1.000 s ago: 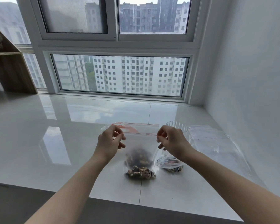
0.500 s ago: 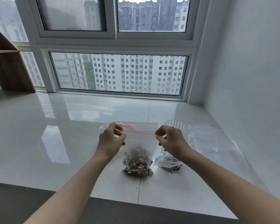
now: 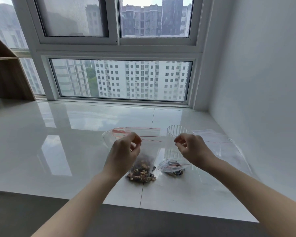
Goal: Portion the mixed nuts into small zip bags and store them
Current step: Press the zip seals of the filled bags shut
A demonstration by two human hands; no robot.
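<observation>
Your left hand (image 3: 122, 154) pinches the top of a clear zip bag (image 3: 143, 151) near its left end, thumb and forefinger curled onto the plastic just below the red seal lines. The bag stands upright close to the surface's (image 3: 58, 151) front edge, with the mixed nuts (image 3: 141, 171) heaped in its bottom, resting on the tile. Your right hand (image 3: 193, 149) is raised beside the bag's upper right corner with its fingers curled in; you cannot tell from here whether its fingertips actually grip the clear plastic or sit just off it.

Just right of the standing bag, a second small zip bag (image 3: 173, 167) lies on the surface with a dark portion of nuts inside and its red seal line across it, partly under your right wrist. Behind your right hand stands a clear ribbed cup (image 3: 175, 131), and beyond it, toward the right edge by the wall, a pile of flat empty zip bags (image 3: 217, 144) is spread out. At the far edge the window (image 3: 121, 79) runs along the surface, and a wooden shelf (image 3: 5, 72) stands at the far left corner.
</observation>
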